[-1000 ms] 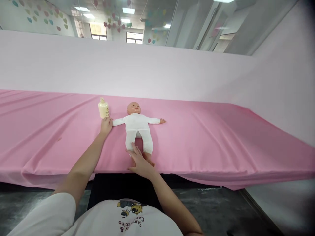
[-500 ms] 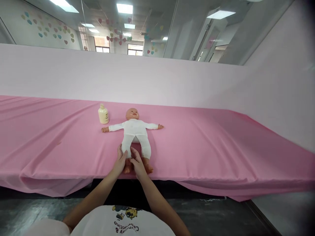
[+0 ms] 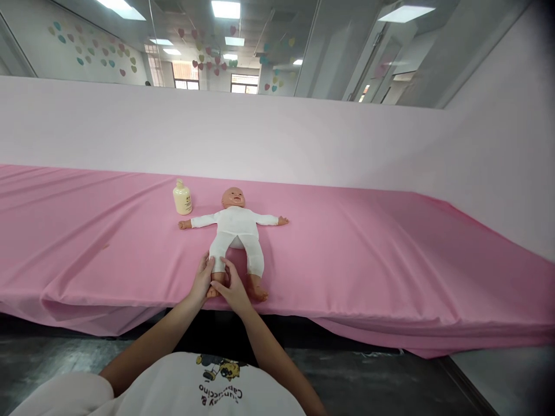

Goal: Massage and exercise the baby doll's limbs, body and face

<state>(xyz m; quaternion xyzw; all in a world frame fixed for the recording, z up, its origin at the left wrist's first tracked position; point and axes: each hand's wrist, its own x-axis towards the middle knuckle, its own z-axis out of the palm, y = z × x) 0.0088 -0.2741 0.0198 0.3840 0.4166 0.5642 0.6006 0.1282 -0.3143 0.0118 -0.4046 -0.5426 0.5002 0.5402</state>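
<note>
Both hands, left (image 3: 202,281) and right (image 3: 232,287), curl loosely around the doll's (image 3: 236,231) near leg on the pink sheet (image 3: 347,248), fingers half-closed, best kept gentle; bottle (image 3: 182,197) stands beyond.

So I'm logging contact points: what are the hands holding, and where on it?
Both the left hand and right hand hold the doll by one lower leg, near its foot.

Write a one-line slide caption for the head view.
Both hands, left hand and right hand, clasp one lower leg of a baby doll beside a lotion bottle.
</note>
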